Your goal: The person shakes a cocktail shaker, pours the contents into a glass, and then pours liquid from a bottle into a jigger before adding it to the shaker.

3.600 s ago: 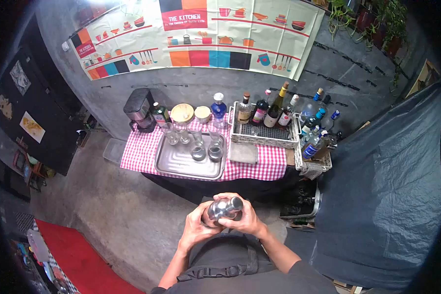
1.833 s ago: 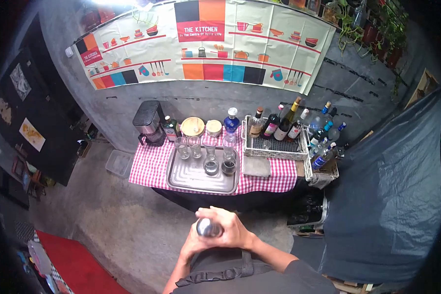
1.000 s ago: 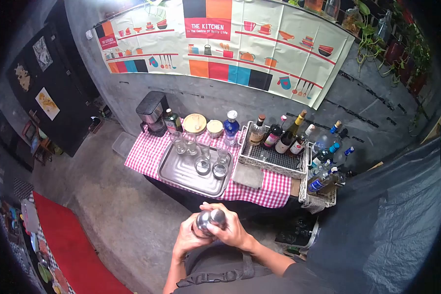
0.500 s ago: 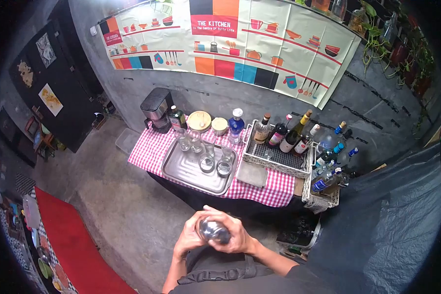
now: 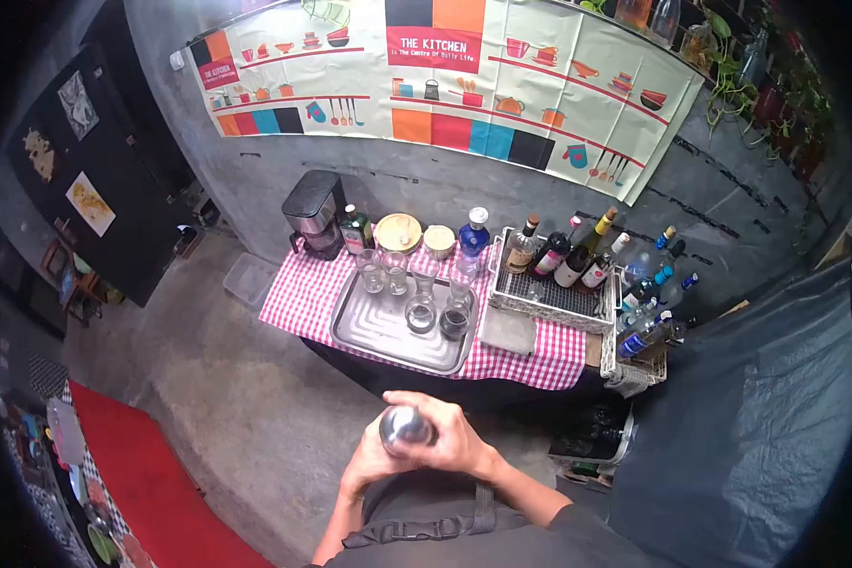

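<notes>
Close in front of my body, a shiny metal vessel with a rounded end, like a shaker, is held between both hands. My left hand wraps its left and lower side. My right hand grips it from the right, fingers over the top, slightly blurred. The vessel's far end is hidden by the hands. Beyond them a metal tray lies on a red-and-white checked cloth, with several clear glasses standing on it.
A white wire basket holds several bottles, with more bottles to its right. A folded grey cloth lies beside the tray. A coffee maker stands at the table's left end. A red-covered table is at lower left.
The vessel is tilted differently, its rounded metal end now facing up toward the camera. Both hands still hold it. The view has shifted, so the table appears slightly farther right.
</notes>
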The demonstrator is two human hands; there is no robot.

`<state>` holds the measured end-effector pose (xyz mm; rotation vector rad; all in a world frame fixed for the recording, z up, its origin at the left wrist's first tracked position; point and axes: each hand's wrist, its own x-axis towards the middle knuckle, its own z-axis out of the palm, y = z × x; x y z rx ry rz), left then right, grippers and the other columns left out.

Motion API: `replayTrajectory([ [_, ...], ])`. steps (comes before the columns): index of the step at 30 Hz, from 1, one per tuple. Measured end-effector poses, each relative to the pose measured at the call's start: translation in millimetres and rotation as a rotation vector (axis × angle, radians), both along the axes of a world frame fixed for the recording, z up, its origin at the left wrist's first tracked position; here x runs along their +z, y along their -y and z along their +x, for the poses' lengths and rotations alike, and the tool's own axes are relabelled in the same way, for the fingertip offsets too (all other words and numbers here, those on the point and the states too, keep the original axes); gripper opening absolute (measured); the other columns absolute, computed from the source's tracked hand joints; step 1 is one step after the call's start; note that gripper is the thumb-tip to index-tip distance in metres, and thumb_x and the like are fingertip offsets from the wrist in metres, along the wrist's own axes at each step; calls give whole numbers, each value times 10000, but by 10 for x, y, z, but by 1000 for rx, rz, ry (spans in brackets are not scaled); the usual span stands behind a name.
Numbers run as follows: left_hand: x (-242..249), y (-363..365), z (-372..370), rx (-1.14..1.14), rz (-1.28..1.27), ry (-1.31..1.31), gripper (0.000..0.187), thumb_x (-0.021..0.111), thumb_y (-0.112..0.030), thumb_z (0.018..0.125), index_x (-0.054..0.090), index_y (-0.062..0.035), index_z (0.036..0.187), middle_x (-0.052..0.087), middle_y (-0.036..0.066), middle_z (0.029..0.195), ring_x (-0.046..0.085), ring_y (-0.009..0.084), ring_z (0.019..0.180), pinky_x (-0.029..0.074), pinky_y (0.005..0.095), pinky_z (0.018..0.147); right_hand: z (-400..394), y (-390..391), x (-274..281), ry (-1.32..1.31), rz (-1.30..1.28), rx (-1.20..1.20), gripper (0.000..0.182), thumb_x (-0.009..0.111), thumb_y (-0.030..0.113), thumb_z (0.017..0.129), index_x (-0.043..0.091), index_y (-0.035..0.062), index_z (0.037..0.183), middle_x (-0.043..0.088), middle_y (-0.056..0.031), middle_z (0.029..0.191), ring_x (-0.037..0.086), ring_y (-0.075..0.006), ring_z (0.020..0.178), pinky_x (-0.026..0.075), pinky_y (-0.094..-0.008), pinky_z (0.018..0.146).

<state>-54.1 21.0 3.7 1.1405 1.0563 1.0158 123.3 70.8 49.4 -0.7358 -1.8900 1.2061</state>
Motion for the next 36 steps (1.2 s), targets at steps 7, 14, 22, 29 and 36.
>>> replayTrajectory([
  [7,31,-142,-530,-39,135,-55,726,902,-76,588,588,-32,1240,668,59,1100,626,151,1027,508,327,928,-463,58,37,-60,308,-1,586,771,242,816,547,-25,1287,612,-228,1297,617,-331,1210,454,-422,1059],
  [14,6,-396,-961,-167,239,-138,758,892,-38,580,586,-19,1273,672,63,1133,627,137,1041,508,314,931,-747,87,-6,-175,-74,-223,534,713,229,837,551,-21,1281,638,-226,1240,642,-332,1163,491,-407,1003],
  [22,120,-533,-1037,-311,69,-51,676,904,-96,581,624,-29,1193,683,65,1059,636,156,997,508,330,920,-970,100,37,-66,-159,-390,542,707,275,841,582,-34,1269,662,-217,1216,677,-286,1094,527,-370,942],
  [29,-150,-599,-1229,-406,173,-131,621,904,-127,582,630,-37,1133,676,41,1045,638,157,989,517,340,900,-1119,202,9,56,382,-315,575,747,228,801,553,-10,1288,625,-238,1280,636,-349,1181,487,-424,1019],
  [36,6,-694,-1320,-391,241,-102,666,924,-143,546,647,-29,1140,708,77,1071,679,175,999,529,339,922,-1185,342,-195,-259,21,-453,564,666,218,842,489,-48,1307,607,-235,1313,624,-330,1199,471,-429,1041],
])
